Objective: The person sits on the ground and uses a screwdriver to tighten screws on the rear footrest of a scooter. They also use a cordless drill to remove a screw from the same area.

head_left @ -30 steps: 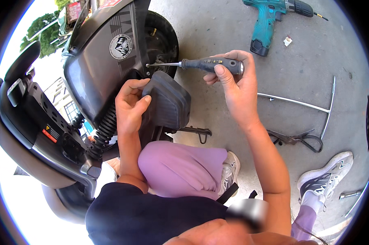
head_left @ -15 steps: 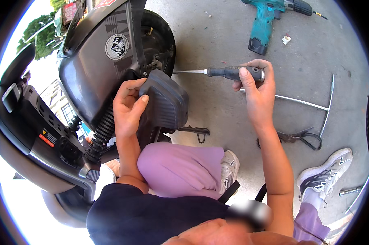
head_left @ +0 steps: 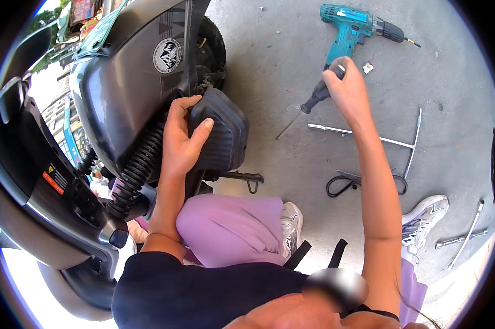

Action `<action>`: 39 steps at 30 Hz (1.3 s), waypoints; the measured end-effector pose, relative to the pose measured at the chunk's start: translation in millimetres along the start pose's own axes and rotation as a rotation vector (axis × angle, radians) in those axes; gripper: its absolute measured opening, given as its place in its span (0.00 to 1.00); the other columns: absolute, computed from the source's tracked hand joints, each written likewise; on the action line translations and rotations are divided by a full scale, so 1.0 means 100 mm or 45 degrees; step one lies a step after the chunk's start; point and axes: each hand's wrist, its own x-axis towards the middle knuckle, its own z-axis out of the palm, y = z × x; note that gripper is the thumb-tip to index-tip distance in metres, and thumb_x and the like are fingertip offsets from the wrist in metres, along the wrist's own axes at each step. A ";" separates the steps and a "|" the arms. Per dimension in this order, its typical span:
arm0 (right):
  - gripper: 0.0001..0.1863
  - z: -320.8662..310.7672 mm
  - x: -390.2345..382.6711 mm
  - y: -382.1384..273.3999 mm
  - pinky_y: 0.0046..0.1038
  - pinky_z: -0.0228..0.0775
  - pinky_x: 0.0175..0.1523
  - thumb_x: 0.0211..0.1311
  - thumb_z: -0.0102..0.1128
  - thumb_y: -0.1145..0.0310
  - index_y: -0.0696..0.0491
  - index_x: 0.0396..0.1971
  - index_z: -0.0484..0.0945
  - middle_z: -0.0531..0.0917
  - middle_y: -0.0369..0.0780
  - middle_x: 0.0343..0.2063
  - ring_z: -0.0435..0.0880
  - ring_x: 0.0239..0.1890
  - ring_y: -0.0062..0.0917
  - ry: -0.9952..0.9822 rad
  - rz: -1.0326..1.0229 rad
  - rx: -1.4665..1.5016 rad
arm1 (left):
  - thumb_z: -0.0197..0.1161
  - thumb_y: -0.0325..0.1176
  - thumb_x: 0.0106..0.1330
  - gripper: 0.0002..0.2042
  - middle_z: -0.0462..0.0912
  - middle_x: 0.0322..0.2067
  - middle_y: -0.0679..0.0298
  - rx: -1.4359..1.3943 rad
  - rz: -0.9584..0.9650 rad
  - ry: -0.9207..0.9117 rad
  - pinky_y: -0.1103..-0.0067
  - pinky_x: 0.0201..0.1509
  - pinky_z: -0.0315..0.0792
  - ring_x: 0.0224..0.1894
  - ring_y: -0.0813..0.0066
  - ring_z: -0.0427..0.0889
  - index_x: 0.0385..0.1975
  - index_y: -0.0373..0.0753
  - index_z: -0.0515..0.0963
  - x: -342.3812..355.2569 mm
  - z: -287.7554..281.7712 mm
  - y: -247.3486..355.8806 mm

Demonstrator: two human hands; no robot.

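At the lower rear of a dark grey scooter [head_left: 121, 104], my left hand [head_left: 180, 142] grips a ribbed black plastic cover [head_left: 225, 131]. Its thumb lies on the near face and its fingers reach over the upper left edge; what they touch behind is hidden. My right hand [head_left: 350, 90] is closed round the dark handle of a screwdriver [head_left: 316, 95]. The screwdriver's shaft slants down to the left, its tip in the air to the right of the cover and apart from it. Part of the wheel [head_left: 217, 49] shows beyond the cover.
A teal cordless drill [head_left: 349, 22] lies on the concrete beyond my right hand. Under my right forearm are a T-handle wrench [head_left: 390, 141] and black-handled scissors [head_left: 338, 186]. More metal tools [head_left: 461, 238] lie at far right. A coil spring [head_left: 138, 172] stands left of my left wrist.
My right hand has drawn the screwdriver away from the scooter, up and to the right, and its shaft now points down-left. My left hand stays on the cover. The view has shifted slightly.
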 end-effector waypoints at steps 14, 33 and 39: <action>0.07 1.86 2.00 -0.03 0.29 0.79 0.29 0.53 0.58 0.73 0.55 0.34 0.80 0.79 0.43 0.36 0.84 0.36 0.30 0.071 -0.935 -1.652 | 0.65 0.32 0.60 0.19 0.79 0.40 0.52 0.133 0.074 0.121 0.74 0.52 0.70 0.43 0.65 0.78 0.49 0.31 0.70 0.00 0.02 -0.07; 0.07 1.15 1.39 -0.42 0.37 0.76 0.38 0.56 0.57 0.75 0.57 0.35 0.80 0.80 0.49 0.40 0.82 0.40 0.40 -0.028 -0.642 -1.071 | 0.65 0.30 0.59 0.25 0.71 0.54 0.49 0.442 0.380 0.026 0.67 0.64 0.62 0.58 0.52 0.70 0.56 0.33 0.69 0.02 -0.06 0.12; 0.11 0.36 -0.40 -1.01 0.27 0.72 0.37 0.52 0.64 0.78 0.54 0.36 0.76 0.81 0.40 0.31 0.80 0.33 0.28 -0.507 -0.487 0.150 | 0.62 0.35 0.63 0.24 0.76 0.48 0.53 -0.657 -0.137 -0.482 0.73 0.52 0.73 0.47 0.66 0.79 0.56 0.28 0.70 -0.07 -0.01 0.32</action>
